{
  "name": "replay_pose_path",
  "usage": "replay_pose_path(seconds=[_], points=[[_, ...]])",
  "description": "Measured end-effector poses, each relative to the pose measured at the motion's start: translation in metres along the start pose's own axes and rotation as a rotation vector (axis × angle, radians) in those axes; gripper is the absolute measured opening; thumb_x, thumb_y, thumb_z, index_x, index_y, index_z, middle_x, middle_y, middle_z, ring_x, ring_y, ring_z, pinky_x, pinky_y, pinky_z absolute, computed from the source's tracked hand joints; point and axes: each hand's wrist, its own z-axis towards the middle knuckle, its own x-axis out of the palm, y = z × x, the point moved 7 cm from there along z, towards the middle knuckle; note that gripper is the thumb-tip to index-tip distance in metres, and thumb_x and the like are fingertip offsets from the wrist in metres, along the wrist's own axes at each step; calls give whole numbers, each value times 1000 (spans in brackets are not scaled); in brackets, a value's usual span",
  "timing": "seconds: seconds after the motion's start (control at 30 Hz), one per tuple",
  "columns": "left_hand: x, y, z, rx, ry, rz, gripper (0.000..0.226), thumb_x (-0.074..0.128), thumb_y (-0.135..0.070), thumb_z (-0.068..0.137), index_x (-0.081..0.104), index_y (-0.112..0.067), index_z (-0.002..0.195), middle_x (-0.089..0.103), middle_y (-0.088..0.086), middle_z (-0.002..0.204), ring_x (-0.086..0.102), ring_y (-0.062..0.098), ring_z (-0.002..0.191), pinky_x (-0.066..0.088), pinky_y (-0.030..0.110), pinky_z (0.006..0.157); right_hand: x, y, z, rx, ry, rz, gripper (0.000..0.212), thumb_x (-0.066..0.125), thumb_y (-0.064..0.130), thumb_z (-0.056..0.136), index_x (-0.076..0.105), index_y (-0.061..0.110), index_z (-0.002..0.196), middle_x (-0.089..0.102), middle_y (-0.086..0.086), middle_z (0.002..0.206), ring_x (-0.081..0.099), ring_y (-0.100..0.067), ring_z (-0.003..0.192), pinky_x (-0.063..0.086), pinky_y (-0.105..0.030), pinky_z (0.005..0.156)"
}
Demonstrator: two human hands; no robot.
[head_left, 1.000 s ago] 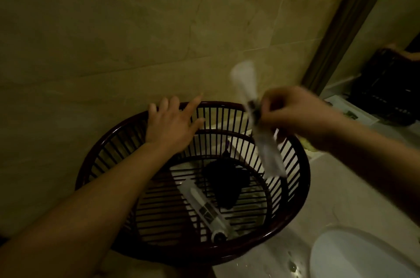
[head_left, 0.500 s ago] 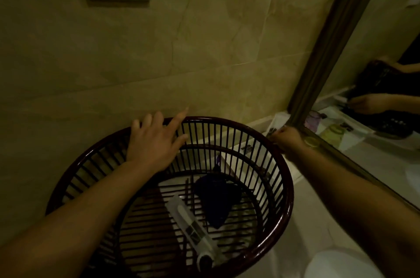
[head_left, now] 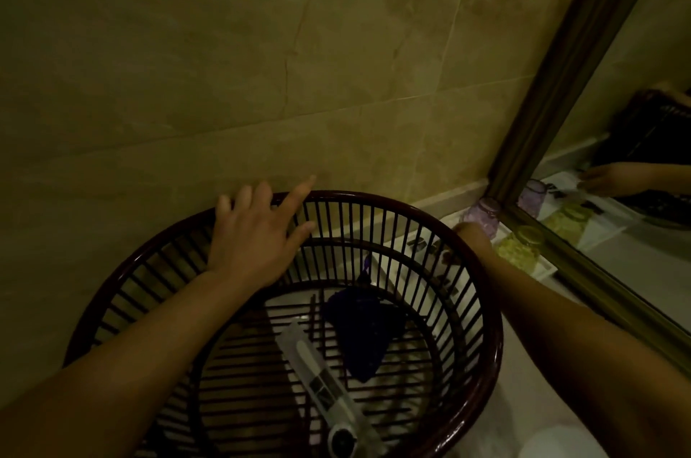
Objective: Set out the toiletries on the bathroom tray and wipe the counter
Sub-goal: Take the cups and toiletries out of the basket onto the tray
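The left hand (head_left: 254,237) rests flat and open on the basket (head_left: 482,308) rim. The right hand (head_left: 472,233) reaches past it to the tray (head_left: 542,272) on the surface; its grip is hidden. This looks like setting out toiletries. Next, the tube (head_left: 321,379) and pouch (head_left: 362,330) in the basket need lifting out.

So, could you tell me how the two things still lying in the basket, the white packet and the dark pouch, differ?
The white packet is long, narrow and pale with dark label patches, while the dark pouch is broad, soft-looking and nearly black. The packet lies diagonally with one end toward the near rim; the pouch sits further back, with a point sticking up. Both rest on the floor of the slatted basket, side by side, and neither hand touches them.
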Motion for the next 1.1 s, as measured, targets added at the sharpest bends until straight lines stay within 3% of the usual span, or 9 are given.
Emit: replay_pose_path(seconds=[0.1,0.23,0.37,0.53,0.67,0.8,0.9,1.0,1.1], points=[[0,-1,0,4,10,1,63,20,-64,94,8,-42,152,48,12,107,43,29,97,33,47,86,-18,21,-12,-81,36,137,13,62,4,89,66,-5,98,68,-23,97,64,-21,67,50,-24,48],[0,-1,-1,-3,32,-3,63,20,-64,94,6,-42,152,48,13,114,43,31,102,33,49,91,-57,71,-61,-297,43,195,11,61,15,93,64,5,95,67,-17,96,66,-24,77,53,-28,59],[-2,-1,-1,-4,45,-17,63,22,-64,95,5,-42,151,49,13,116,43,31,105,33,50,93,-89,128,-133,-511,13,127,10,64,21,91,65,11,94,67,-8,85,65,-18,70,54,-28,58],[-1,1,-1,6,35,-43,63,23,-64,95,7,-42,151,48,14,117,42,32,107,33,53,96,-55,181,-214,-731,191,-109,9,65,35,87,64,27,86,67,3,76,66,-8,64,57,-22,54],[1,3,-1,-6,23,-38,61,26,-64,95,8,-42,150,49,15,120,43,33,109,31,52,95,36,183,-229,-849,374,-532,15,66,37,88,67,22,87,66,4,78,63,-9,69,52,-27,61],[2,3,0,-4,15,-65,60,27,-63,95,11,-43,148,49,15,120,43,33,109,30,52,95,137,132,-211,-720,687,-924,27,60,35,91,68,10,94,70,-7,83,67,-19,72,52,-30,63],[3,4,-1,-3,15,-72,59,27,-63,95,13,-42,149,49,14,121,43,32,111,29,53,97,186,86,-198,-615,780,-1149,27,65,36,89,65,10,97,67,-6,94,66,-24,78,54,-34,67],[3,6,-1,-2,7,-84,59,26,-63,96,13,-43,149,49,14,123,42,32,112,28,52,98,208,54,-186,-477,882,-1267,59,61,52,89,61,1,118,67,-9,113,73,-28,83,56,-30,56],[3,6,-2,-3,0,-86,58,27,-63,95,14,-43,149,50,14,122,43,33,111,28,52,98,219,46,-175,-428,861,-1319,59,59,57,88,65,4,113,70,-4,97,71,-20,63,52,-27,43]])
